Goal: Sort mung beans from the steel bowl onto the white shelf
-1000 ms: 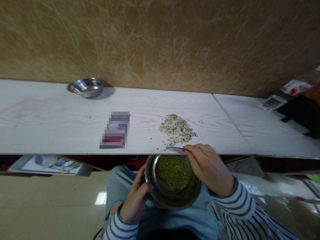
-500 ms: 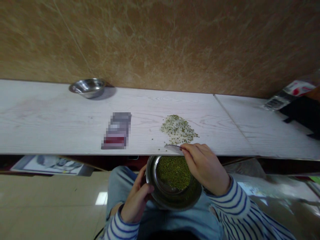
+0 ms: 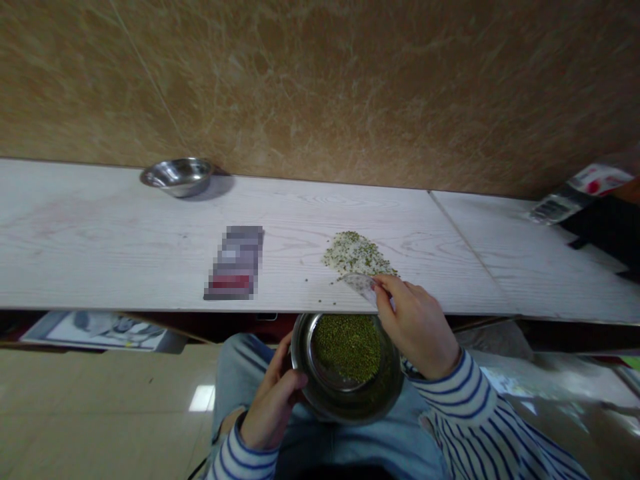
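My left hand (image 3: 275, 397) grips the left rim of a steel bowl (image 3: 350, 407), held over the lap just below the counter's front edge. Green beans (image 3: 350, 343), which look like mung beans, lie inside it. My right hand (image 3: 417, 323) pinches a thin, pale, see-through piece with a rounded edge (image 3: 357, 283), perhaps a small scraper or spoon. Its edge is at the near side of a pile of white grains mixed with green beans (image 3: 357, 255) on the white counter (image 3: 290, 200). A few loose beans are scattered left of the pile.
Against the back wall stands another steel bowl (image 3: 179, 179). A blurred-out flat object (image 3: 235, 263) lies left of the pile. At far right are a plastic package (image 3: 565, 200) and a black item (image 3: 607, 223). An open drawer (image 3: 107, 330) shows below the counter.
My right hand has moved slightly right and tilted the thin piece, bringing it up to the pile's near edge. The bowl in my left hand has hardly shifted.
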Available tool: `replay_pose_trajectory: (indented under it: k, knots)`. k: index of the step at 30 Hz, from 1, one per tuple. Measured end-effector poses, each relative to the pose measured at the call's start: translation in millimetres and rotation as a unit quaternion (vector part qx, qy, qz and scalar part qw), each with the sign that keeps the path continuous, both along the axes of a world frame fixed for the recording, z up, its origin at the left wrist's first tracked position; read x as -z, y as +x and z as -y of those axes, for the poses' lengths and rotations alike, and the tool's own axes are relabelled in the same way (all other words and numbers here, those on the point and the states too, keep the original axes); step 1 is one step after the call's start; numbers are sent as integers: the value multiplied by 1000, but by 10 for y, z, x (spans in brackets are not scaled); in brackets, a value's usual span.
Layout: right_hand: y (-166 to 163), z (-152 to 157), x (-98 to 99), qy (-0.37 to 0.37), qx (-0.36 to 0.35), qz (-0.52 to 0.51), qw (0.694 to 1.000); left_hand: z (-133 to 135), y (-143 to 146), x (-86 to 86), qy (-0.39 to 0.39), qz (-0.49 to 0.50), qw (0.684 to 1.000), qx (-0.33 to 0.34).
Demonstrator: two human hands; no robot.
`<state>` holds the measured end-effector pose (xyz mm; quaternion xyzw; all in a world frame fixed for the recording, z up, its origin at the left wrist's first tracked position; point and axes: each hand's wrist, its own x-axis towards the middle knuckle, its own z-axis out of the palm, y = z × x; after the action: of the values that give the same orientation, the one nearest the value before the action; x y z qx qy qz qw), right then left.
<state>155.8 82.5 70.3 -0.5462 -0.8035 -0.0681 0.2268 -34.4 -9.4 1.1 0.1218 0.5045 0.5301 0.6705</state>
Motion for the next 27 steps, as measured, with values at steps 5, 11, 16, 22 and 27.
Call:
replay_pose_trajectory:
  k: [5, 11, 16, 22, 27]
  knots:
    - [17, -29, -31, 6, -11, -19, 1000, -2, -5, -6, -8, -3, 1000, -2]
    - [-177, 13, -48, -17, -45, -35, 998, 8, -26, -14, -19, -6, 1000, -2]
    - [-259, -5, -32, -39, -41, -19, 998, 14, -37, -5, -9, -9, 1000, -11]
    - [-169, -99, -10, -36, -6, -21, 999, 30, -68, 12, -14, -6, 1000, -19]
    - [-336, -192, -13, -48, -43, -25, 998, 50, -158, 38, -10, -2, 999, -43]
